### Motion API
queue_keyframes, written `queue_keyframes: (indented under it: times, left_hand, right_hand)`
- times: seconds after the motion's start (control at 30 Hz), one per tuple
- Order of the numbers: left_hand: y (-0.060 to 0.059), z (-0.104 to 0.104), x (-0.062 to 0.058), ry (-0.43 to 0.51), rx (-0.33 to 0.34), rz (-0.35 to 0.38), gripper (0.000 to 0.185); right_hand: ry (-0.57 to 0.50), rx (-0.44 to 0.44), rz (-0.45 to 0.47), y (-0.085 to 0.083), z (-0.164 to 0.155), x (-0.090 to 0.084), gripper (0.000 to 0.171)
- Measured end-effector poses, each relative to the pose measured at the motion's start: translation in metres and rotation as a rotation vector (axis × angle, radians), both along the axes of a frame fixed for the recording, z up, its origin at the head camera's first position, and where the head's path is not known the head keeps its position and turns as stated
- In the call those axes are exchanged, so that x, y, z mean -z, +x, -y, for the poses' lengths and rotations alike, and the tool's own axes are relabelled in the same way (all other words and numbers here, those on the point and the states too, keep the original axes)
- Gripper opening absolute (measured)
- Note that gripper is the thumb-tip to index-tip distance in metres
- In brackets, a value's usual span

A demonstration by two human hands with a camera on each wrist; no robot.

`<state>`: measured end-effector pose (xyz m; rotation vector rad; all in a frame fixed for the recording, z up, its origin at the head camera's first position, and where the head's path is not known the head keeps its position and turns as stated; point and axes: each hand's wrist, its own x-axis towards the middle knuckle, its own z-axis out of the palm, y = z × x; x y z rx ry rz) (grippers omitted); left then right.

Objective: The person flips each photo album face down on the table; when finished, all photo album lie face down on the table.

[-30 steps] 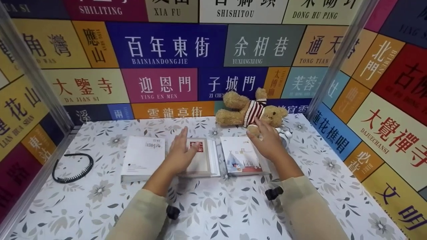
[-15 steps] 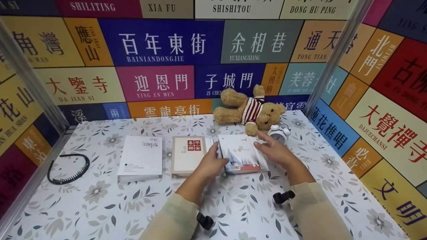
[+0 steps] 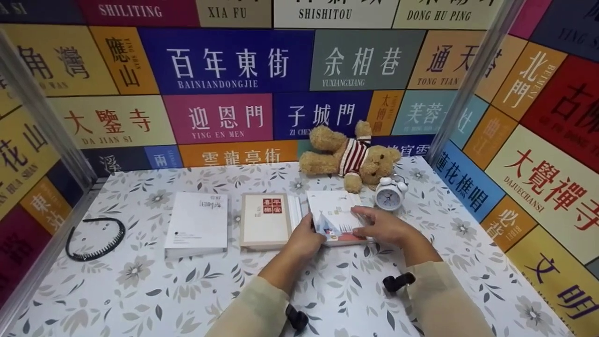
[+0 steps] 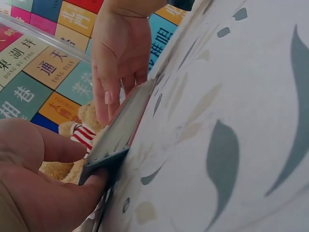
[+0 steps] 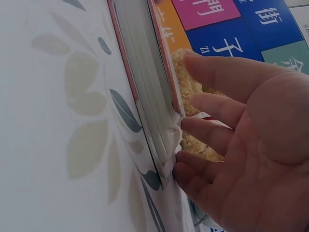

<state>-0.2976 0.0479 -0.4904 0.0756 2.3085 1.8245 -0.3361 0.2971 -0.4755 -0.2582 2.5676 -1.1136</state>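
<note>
A thick book (image 3: 334, 220) with a white cover and a tent picture lies on the table, between both hands. My left hand (image 3: 304, 238) is at its left edge; in the left wrist view, one fingertip of the left hand (image 4: 43, 174) touches the dark spine corner. My right hand (image 3: 383, 225) is at the book's right side, its thumb over the cover. The right wrist view shows the right hand's (image 5: 251, 140) extended fingertips close to the page edges of the book (image 5: 145, 87). To the left lies a beige book (image 3: 264, 222) with red square lettering, white page edges beside it.
Farther left lie a white book (image 3: 196, 220) and a black toothed headband (image 3: 96, 238). Behind the hands are a teddy bear (image 3: 353, 157) in a striped sweater and a white alarm clock (image 3: 390, 193). Sign-printed panels wall the floral-covered table (image 3: 154, 299) at the back and sides.
My left hand has moved right, from over the beige book to the tent book's left edge. The right hand has come down and toward me from near the bear, uncovering the clock.
</note>
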Motion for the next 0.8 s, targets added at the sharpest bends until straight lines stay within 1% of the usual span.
queue_keyframes:
  times: [0.13,0.23,0.33,0.43,0.53,0.57,0.67,0.8]
  left_hand:
    - [-0.001,-0.001,0.004,0.018,-0.017,-0.002,0.083]
    - [-0.002,-0.002,0.003,0.081,-0.013,0.015,0.083]
    - [-0.002,-0.004,0.001,0.16,-0.006,0.035,0.081]
    - [0.0,-0.004,-0.005,0.196,-0.031,0.055,0.076]
    - [0.004,-0.004,-0.014,0.209,-0.072,0.052,0.07]
    - [0.006,-0.003,-0.017,0.198,-0.086,0.051,0.068]
    - [0.008,-0.003,-0.024,0.239,-0.083,0.031,0.064]
    - [0.011,-0.005,-0.031,0.328,-0.059,0.022,0.058]
  right_hand:
    - [0.063,-0.029,-0.026,0.001,0.003,0.003,0.078]
    - [0.101,-0.045,-0.048,0.004,0.004,0.001,0.08]
    - [0.115,-0.053,-0.066,0.007,0.008,-0.002,0.079]
    - [0.069,-0.059,-0.06,0.009,0.014,-0.005,0.075]
    - [0.007,-0.053,-0.036,0.012,0.022,-0.009,0.071]
    - [-0.016,-0.046,-0.027,0.014,0.024,-0.011,0.072]
    - [-0.069,-0.019,-0.016,0.017,0.031,-0.015,0.074]
    - [-0.164,0.027,0.014,0.019,0.038,-0.019,0.078]
